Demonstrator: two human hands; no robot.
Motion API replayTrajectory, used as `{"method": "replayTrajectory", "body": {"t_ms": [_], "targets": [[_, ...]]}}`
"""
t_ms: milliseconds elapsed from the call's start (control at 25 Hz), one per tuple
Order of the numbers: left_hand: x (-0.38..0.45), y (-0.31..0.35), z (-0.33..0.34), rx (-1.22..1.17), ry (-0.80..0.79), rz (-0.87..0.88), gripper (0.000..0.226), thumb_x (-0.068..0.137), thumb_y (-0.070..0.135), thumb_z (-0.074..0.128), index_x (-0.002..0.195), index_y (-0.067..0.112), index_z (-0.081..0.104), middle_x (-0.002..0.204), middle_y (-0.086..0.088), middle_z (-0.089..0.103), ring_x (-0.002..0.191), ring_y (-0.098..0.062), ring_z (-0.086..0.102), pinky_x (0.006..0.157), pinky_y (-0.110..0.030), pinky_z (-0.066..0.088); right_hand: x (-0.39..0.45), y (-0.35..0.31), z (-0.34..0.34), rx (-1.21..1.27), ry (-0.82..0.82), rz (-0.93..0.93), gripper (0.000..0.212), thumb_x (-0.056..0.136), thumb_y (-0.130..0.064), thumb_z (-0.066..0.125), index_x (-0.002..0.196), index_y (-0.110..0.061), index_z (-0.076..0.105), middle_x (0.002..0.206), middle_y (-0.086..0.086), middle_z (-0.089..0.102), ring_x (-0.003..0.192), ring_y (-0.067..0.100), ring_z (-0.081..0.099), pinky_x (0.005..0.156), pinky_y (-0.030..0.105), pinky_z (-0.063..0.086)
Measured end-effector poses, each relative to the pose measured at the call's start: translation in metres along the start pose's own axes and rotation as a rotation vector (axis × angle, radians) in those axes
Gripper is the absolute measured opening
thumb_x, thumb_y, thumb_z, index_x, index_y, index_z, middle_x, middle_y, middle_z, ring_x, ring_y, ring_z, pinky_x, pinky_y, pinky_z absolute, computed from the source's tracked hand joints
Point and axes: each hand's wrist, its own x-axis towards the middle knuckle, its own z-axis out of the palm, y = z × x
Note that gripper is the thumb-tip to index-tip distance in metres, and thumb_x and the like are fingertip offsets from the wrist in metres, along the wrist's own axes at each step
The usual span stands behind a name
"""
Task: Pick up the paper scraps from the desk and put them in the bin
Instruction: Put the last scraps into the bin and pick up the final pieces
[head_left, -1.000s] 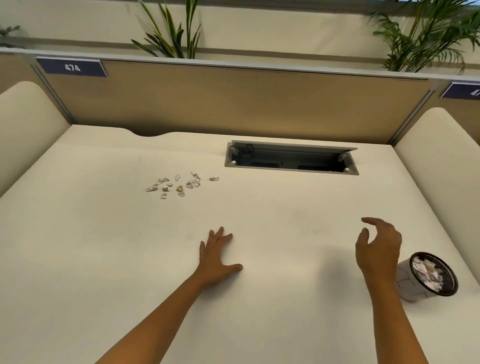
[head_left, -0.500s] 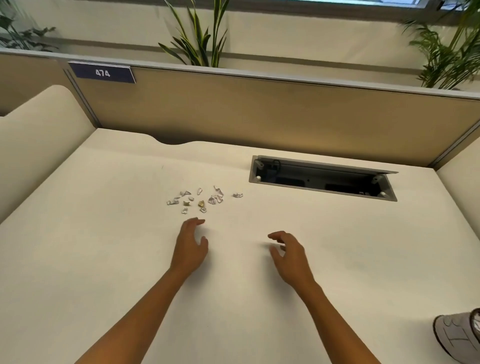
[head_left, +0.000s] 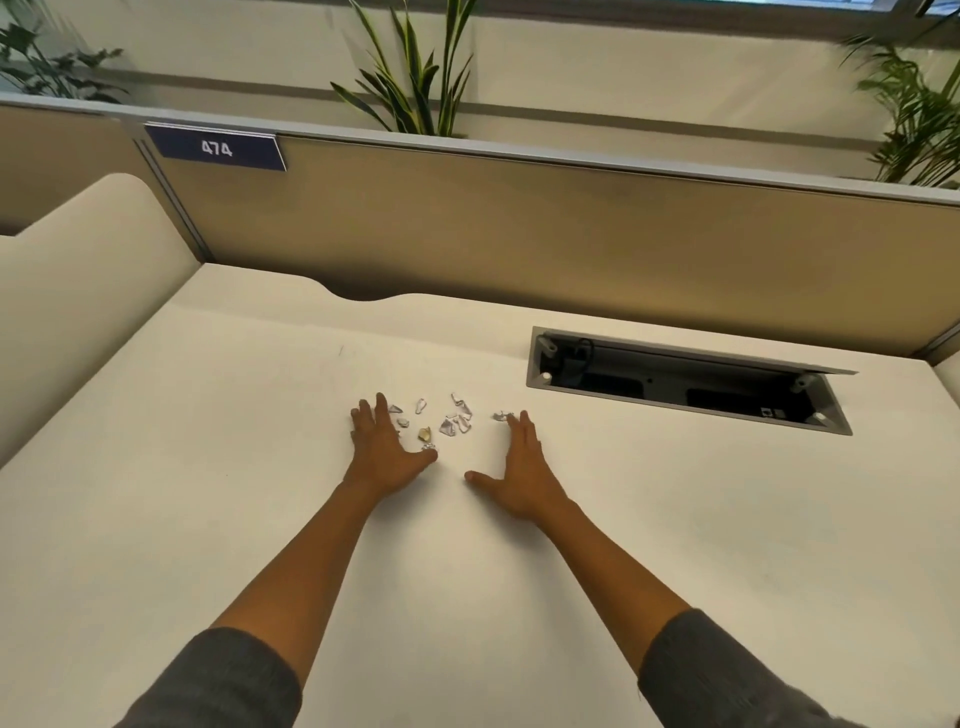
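So at this point my fingers were out straight and held close together on both sides, thumbs splayed inward toward each other, palms down flat on the desk (head_left: 675, 545). Nothing pinched, nothing held. My left hand (head_left: 382, 449) sat on the left edge of the paper scraps (head_left: 449, 421), fingertips level with the far bits and the thumb tip touching or nearly touching one shiny crumpled piece. My right hand (head_left: 519, 470) was on the other side, fingertips right up against the lone scrap (head_left: 501, 415) on the right end. Basically the little pile was bracketed between my two hands.

I'd call that the corralling step: nothing was picked up yet, everything was loose on the surface. The next move, I reckon, needed both hands sweeping inward to bunch the bits into one heap, then a scoop or pinch, because flat hands don't lift anything. The bin wasn't in sight at all, so whatever got gathered would have to be carried off somewhere out of frame.

The scraps themselves were tiny, irregular, crinkled flakes, mostly pale or silvery-looking, with one yellowish piece (head_left: 424, 433) in the middle. Light stuff, probably slides or flutters easily. The desk was smooth matte cream, which should let them slide. Beyond that there was a grey metal-framed cable hatch (head_left: 685, 382) open to the right, a tan partition (head_left: 519, 234) with a blue 474 label (head_left: 215, 148), and plants (head_left: 410, 67) behind it.
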Motion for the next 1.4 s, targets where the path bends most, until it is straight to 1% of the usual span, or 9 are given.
{"method": "replayTrajectory", "body": {"t_ms": [200,320,480,640,760,960,1080,1240,1400], "targets": [[0.008,-0.006,0.005,-0.032,-0.008,0.105,0.117,0.073,0.047,0.080,0.155,0.018,0.002,0.159,-0.009,0.017,0.149,-0.026,0.013,0.121,-0.045,0.016,0.044,-0.020,0.007,-0.040,-0.098,-0.038,0.123,0.079,-0.055,0.073,0.156,-0.007,-0.010,0.164,0.006,-0.019,0.151,0.022,-0.017,0.124,0.038,-0.002],[0.010,-0.010,0.004,0.032,0.064,0.214,0.075,0.088,0.027,0.067,0.152,0.021,0.027,0.146,-0.006,0.039,0.136,-0.023,0.040,0.110,-0.038,0.037,0.059,-0.029,0.010,-0.154,-0.175,-0.108,0.116,0.084,-0.051,0.070,0.156,-0.007,-0.008,0.164,0.008,-0.016,0.152,0.023,-0.015,0.123,0.037,-0.005],[0.006,-0.010,0.001,0.130,0.135,0.239,0.031,0.095,0.019,0.055,0.124,0.020,0.065,0.134,-0.006,0.054,0.119,-0.026,0.057,0.096,-0.032,0.044,0.066,-0.039,0.014,-0.217,-0.229,-0.196,0.093,0.093,-0.038,0.064,0.158,-0.011,0.002,0.166,0.007,-0.007,0.153,0.024,-0.008,0.122,0.036,-0.004],[-0.007,-0.008,0.005,0.245,0.172,0.260,0.030,0.098,0.013,0.046,0.117,0.016,0.069,0.122,-0.004,0.062,0.105,-0.027,0.063,0.088,-0.035,0.050,0.058,-0.045,0.020,-0.269,-0.229,-0.297,0.050,0.101,-0.017,0.048,0.150,-0.015,0.037,0.162,0.006,0.021,0.149,0.024,0.020,0.118,0.037,0.020],[-0.020,-0.006,0.008,0.309,0.172,0.236,0.026,0.098,0.012,0.043,0.103,0.012,0.069,0.102,-0.005,0.061,0.089,-0.026,0.064,0.074,-0.038,0.052,0.042,-0.044,0.023,-0.266,-0.146,-0.345,0.028,0.100,-0.011,0.043,0.120,-0.013,0.062,0.126,0.010,0.053,0.111,0.027,0.053,0.086,0.038,0.043],[-0.047,0.003,0.014,0.346,0.164,0.214,0.025,0.096,0.008,0.044,0.088,0.006,0.068,0.088,-0.008,0.058,0.079,-0.026,0.059,0.067,-0.038,0.048,0.016,-0.029,0.026,-0.541,-0.047,-0.441,0.022,0.093,-0.002,0.046,0.100,-0.007,0.066,0.101,0.010,0.057,0.093,0.029,0.056,0.068,0.038,0.045],[-0.065,0.006,0.014,0.171,0.167,0.125,0.021,0.089,0.006,0.055,0.079,0.006,0.073,0.080,-0.010,0.065,0.075,-0.027,0.062,0.068,-0.035,0.049,-0.004,-0.022,0.022,-0.521,-0.040,-0.397,0.021,0.093,-0.001,0.046,0.099,-0.007,0.065,0.101,0.010,0.058,0.093,0.030,0.056,0.071,0.039,0.047],[-0.094,0.006,0.013,-0.259,0.144,-0.171,0.017,0.073,0.006,0.068,0.062,0.015,0.077,0.063,-0.005,0.071,0.062,-0.017,0.062,0.059,-0.021,0.046,-0.037,-0.005,0.003,-0.180,-0.058,-0.194,0.019,0.090,-0.006,0.056,0.098,-0.010,0.073,0.103,0.007,0.067,0.093,0.022,0.061,0.077,0.027,0.048],[-0.123,0.021,0.019,-0.616,0.031,-0.377,0.004,0.063,0.004,0.074,0.061,0.001,0.073,0.064,-0.009,0.066,0.064,-0.020,0.059,0.069,-0.028,0.048,-0.086,0.016,-0.028,0.180,-0.059,-0.042,0.010,0.087,-0.011,0.066,0.091,-0.012,0.075,0.086,-0.002,0.071,0.076,0.013,0.065,0.058,0.009,0.043]]}}
